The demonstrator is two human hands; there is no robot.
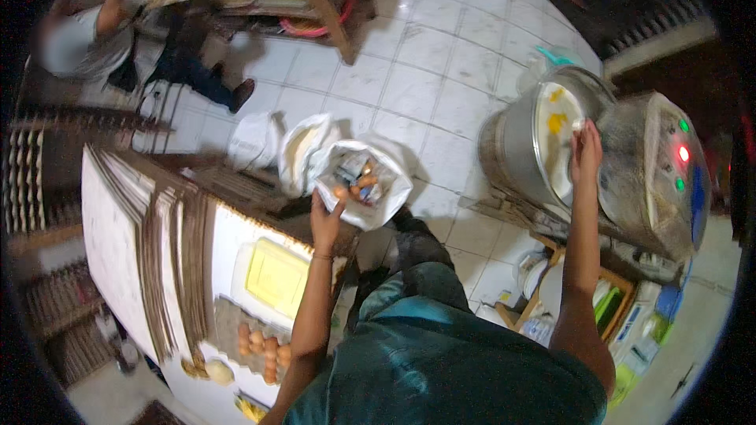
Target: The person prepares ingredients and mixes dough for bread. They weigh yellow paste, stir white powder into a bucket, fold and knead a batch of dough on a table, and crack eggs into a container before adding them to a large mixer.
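Observation:
My right hand [585, 157] is raised over a big metal mixing bowl [512, 142] at the right, its fingers closed on a small whitish piece that looks like an eggshell [579, 123]. Inside the bowl lies a white mass with orange-yellow egg yolk [557, 123] on it. My left hand [326, 220] is at the near left rim of an open white sack [386, 208], thumb and fingers apart. Brown eggshells [364, 182] and dark and bluish scraps lie in the sack. One brown shell is close to my left fingertips; blur hides whether they touch it.
A tray of brown eggs [256, 342] and a yellow-lidded tub [276, 275] are on the left table, beside stacked boards [130, 244]. Two more white sacks [303, 149] stand behind the open one. A machine with lit buttons [657, 173] adjoins the bowl. Another person [87, 43] is far left.

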